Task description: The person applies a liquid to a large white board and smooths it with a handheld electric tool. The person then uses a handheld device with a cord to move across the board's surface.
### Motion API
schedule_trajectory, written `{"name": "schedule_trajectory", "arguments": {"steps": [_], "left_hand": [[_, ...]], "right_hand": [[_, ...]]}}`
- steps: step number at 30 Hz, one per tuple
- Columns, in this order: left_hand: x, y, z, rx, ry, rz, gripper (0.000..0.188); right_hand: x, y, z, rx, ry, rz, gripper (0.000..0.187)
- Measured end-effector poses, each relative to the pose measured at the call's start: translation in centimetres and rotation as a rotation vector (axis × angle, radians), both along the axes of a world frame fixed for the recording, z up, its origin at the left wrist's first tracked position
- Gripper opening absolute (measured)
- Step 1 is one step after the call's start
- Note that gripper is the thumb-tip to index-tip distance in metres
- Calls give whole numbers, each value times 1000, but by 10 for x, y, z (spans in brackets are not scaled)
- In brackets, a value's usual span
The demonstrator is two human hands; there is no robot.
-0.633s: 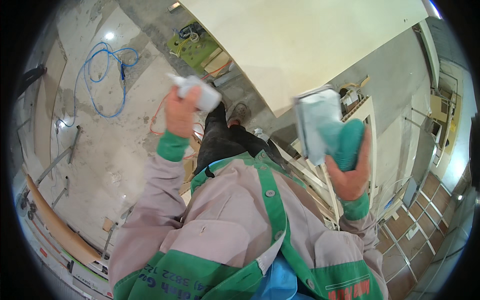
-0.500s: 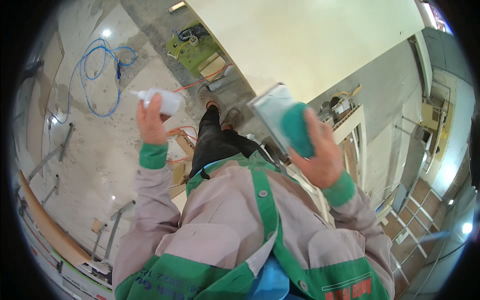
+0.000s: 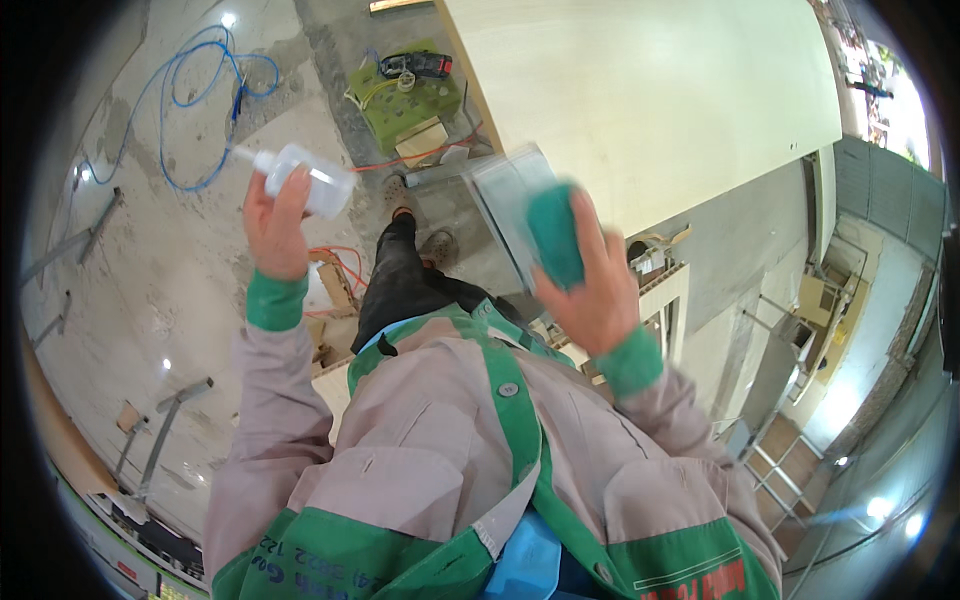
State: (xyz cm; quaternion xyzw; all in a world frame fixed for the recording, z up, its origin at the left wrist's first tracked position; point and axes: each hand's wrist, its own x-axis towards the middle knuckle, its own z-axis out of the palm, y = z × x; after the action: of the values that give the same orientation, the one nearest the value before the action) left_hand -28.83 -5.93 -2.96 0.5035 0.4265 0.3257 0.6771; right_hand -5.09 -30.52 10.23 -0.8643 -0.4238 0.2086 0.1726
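Observation:
My left hand (image 3: pixel 274 232) is closed round a white plastic squeeze bottle (image 3: pixel 318 184) with a thin pointed nozzle, held tilted with the nozzle toward the upper left. My right hand (image 3: pixel 598 300) grips the rounded teal handle of a flat rectangular hand sanding block (image 3: pixel 502 198). Its pale plate points away from me, and its underside is hidden. The block is raised in front of my body beside the corner of a large cream panel (image 3: pixel 650 90); I cannot tell whether the two touch.
A blue hose (image 3: pixel 165 125) lies coiled on the floor at the far left. A green board (image 3: pixel 405 115) carries a black-and-red tool (image 3: pixel 418 66). An orange cable (image 3: pixel 430 152) runs past my feet. Metal stand legs (image 3: pixel 172 425) are at the left, and a slatted pale frame (image 3: pixel 665 300) is at the right.
Both hands have shifted a little left in the picture, still holding the bottle and the sanding block. The whole view has also shifted and turned slightly, showing more background at the upper right.

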Motion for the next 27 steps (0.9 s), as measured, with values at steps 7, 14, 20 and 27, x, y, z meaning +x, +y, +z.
{"name": "schedule_trajectory", "arguments": {"steps": [7, 14, 20, 27], "left_hand": [[-4, 5, 7, -71, 30, 142, 40], [28, 27, 14, 125, -104, -42, 39], [-49, -12, -17, -71, 190, 189, 40], [-65, 0, -21, -87, 226, 259, 40]], "right_hand": [[78, 101, -39, 169, -193, 63, 94], [68, 96, -31, 119, -181, 56, 94], [-9, -49, -5, -17, -65, -16, 98], [73, 112, -32, 132, -135, 40, 98]]}}
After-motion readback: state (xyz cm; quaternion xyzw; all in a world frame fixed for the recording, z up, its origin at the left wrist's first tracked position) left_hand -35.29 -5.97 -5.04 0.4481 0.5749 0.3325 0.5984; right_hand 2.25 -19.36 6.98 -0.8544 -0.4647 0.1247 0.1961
